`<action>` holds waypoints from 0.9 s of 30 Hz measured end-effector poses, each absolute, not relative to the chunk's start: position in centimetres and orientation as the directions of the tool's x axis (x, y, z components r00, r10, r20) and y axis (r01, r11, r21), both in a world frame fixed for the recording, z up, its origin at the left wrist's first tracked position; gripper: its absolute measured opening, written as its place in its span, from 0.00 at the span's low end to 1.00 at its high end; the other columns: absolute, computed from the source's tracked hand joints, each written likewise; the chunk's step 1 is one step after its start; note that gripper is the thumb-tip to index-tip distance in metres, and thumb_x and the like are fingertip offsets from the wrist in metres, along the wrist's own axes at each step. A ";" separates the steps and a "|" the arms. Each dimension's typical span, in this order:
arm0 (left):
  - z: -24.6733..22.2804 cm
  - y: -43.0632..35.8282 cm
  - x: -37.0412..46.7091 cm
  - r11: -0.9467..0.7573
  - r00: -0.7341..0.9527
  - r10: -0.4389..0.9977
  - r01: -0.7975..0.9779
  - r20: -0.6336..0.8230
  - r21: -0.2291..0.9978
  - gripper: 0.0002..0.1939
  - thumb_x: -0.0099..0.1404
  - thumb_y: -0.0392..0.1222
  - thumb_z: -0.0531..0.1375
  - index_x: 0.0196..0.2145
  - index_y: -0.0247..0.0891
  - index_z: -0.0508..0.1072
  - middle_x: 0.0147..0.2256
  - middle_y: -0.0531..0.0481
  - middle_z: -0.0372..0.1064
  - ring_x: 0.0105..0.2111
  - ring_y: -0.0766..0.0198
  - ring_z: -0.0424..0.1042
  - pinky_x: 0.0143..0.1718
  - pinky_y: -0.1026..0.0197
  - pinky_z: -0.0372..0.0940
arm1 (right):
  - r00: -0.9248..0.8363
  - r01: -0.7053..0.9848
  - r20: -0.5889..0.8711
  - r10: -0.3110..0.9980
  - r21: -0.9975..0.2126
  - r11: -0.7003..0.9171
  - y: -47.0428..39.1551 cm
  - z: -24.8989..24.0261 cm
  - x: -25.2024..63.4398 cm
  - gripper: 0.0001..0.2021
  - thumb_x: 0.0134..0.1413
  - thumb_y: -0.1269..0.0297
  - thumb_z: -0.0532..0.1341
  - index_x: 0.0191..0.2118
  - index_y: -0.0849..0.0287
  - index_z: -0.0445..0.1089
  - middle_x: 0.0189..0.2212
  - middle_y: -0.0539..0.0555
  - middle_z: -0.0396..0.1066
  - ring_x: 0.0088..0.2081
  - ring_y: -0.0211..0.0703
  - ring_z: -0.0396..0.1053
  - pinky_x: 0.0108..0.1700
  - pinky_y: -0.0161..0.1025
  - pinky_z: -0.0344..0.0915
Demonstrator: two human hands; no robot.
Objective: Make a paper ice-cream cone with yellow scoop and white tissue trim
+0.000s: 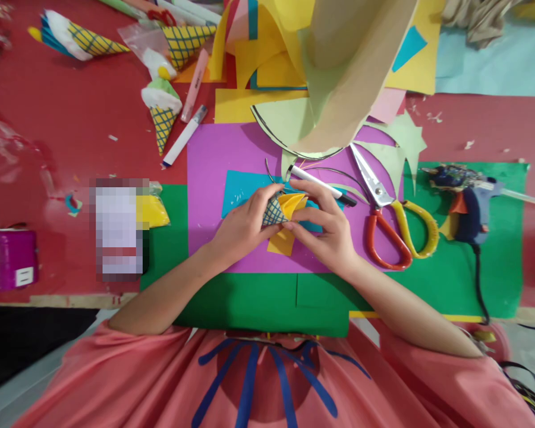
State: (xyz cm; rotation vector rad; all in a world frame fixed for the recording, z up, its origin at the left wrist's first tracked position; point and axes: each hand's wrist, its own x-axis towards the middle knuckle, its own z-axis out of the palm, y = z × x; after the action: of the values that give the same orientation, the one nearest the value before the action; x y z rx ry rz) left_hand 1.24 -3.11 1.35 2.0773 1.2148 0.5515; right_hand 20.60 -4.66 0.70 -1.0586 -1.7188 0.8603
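Between my two hands is a small paper cone with a dark grid pattern and folded yellow paper at its right end. My left hand is closed round the patterned part. The fingers of my right hand pinch the yellow end. Under the hands lie a blue paper piece and a small yellow piece, on a purple sheet. A white marker with a black end rests just beyond my right hand. Scissors with red and yellow handles lie right of it.
A glue gun with a cable lies at the right on a green sheet. Finished cones, markers and a purple box are at left. A large curved card rises over yellow sheets.
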 end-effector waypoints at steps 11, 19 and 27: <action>0.8 -2.6 1.6 -0.136 0.346 0.936 0.518 -0.061 0.845 0.30 0.64 0.64 0.59 0.53 0.42 0.61 0.51 0.45 0.71 0.49 0.58 0.74 0.49 0.58 0.70 | -0.226 0.278 0.322 0.919 -0.883 0.378 -4.8 1.8 21.1 0.10 0.58 0.61 0.65 0.46 0.47 0.75 0.62 0.54 0.65 0.62 0.56 0.64 0.59 0.59 0.68; 1.4 -1.8 1.0 0.360 0.525 0.768 0.120 -0.367 0.925 0.30 0.61 0.67 0.60 0.46 0.37 0.68 0.30 0.49 0.72 0.26 0.66 0.71 0.24 0.65 0.64 | 0.022 0.195 0.303 0.953 -0.936 0.294 -4.1 2.0 21.9 0.04 0.63 0.65 0.61 0.36 0.52 0.72 0.38 0.53 0.75 0.44 0.46 0.74 0.49 0.50 0.71; 1.9 -1.7 1.0 0.562 0.636 0.638 0.001 -0.435 0.827 0.29 0.63 0.64 0.59 0.50 0.38 0.65 0.36 0.46 0.76 0.19 0.69 0.68 0.16 0.66 0.61 | -0.088 0.315 0.431 0.898 -0.843 0.436 -4.2 2.3 22.0 0.05 0.63 0.64 0.59 0.39 0.50 0.73 0.41 0.54 0.76 0.45 0.48 0.74 0.48 0.51 0.71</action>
State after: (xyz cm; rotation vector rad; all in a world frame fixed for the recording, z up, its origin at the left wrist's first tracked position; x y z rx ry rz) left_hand 1.03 -1.72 1.86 0.9087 0.8099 0.4274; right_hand 21.98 -4.23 2.33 -1.0767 -1.6375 0.6933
